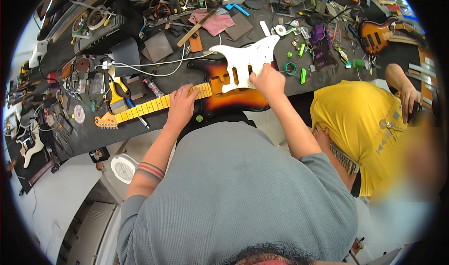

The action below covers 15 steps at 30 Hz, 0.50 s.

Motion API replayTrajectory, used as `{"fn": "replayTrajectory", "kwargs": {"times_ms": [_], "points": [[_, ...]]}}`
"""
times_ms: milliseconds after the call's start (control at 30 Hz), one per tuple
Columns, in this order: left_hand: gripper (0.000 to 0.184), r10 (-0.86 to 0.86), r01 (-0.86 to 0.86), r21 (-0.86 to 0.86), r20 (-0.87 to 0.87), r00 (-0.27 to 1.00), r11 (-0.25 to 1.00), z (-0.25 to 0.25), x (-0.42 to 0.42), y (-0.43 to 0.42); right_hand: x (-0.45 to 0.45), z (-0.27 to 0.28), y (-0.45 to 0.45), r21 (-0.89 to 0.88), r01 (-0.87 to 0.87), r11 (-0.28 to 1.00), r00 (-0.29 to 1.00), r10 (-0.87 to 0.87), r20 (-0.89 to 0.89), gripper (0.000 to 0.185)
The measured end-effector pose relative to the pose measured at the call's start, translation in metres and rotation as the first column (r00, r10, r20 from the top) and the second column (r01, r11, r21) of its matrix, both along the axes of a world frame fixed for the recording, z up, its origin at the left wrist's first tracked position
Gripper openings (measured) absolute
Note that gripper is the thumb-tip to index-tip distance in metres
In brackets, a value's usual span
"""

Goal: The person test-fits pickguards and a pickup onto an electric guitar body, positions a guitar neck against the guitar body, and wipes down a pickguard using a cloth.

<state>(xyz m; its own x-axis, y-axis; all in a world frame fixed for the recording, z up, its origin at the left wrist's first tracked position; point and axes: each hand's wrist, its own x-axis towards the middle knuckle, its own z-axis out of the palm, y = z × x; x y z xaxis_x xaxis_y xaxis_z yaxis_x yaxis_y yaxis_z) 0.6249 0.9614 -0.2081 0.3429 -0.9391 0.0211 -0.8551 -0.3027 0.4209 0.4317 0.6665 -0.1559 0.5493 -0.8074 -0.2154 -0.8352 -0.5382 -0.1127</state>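
A sunburst electric guitar body [239, 101] lies at the table's front edge, with its maple neck [150, 107] reaching left to the headstock. My left hand [182, 106] is closed over the neck close to the body, fingers across the fretboard. Over the body sits a white pickguard [245, 59], slightly turned, with pickup slots cut in it. My right hand [270, 82] grips the pickguard by its right part, fingers curled; the fingertips are partly hidden. Some body cavities show beside and through the pickguard.
White cable [154, 74] runs behind the neck. Yellow-handled pliers [122, 86], a pink cloth [215, 22], green tape [290, 68] and a purple part [321, 50] lie around. A person in a yellow shirt [355, 124] is at right, near another sunburst guitar [374, 35].
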Motion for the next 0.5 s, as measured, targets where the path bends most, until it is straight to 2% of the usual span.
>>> {"fn": "replayTrajectory", "kwargs": {"times_ms": [133, 267, 500], "points": [[0.054, -0.022, 0.022, -0.007, -0.012, 1.0, 1.0, 0.0, 0.001, 0.002, 0.002, -0.014, 0.02, 0.067, -0.028, 0.997, 0.997, 0.033, -0.071, 0.048], [0.054, -0.035, 0.035, -0.008, 0.008, 0.999, 0.999, 0.0, 0.002, 0.002, 0.008, -0.038, 0.036, 0.078, -0.098, 0.992, 0.995, 0.098, 0.009, 0.05], [0.054, -0.034, 0.035, -0.019, 0.02, 0.999, 0.999, -0.001, -0.001, 0.003, 0.023, -0.05, 0.053, 0.139, -0.128, 0.982, 0.991, 0.13, -0.01, 0.047]]}}
